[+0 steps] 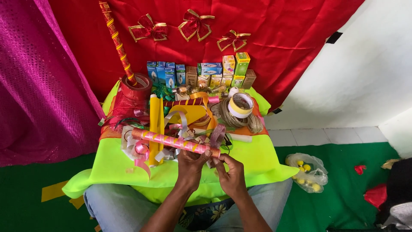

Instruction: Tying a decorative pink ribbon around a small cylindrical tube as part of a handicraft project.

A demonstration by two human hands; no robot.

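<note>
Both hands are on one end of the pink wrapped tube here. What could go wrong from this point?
The pink tube is held only at its right end by the left hand and right hand, so its far end could sweep the loose ribbons around. Tape rolls and small boxes crowd the green cloth and could be knocked off.

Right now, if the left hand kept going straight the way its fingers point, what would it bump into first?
Probably the pink striped wrapped tube: the left hand already touches it. Beyond lie curled ribbons, though depth is hard to judge.
</note>
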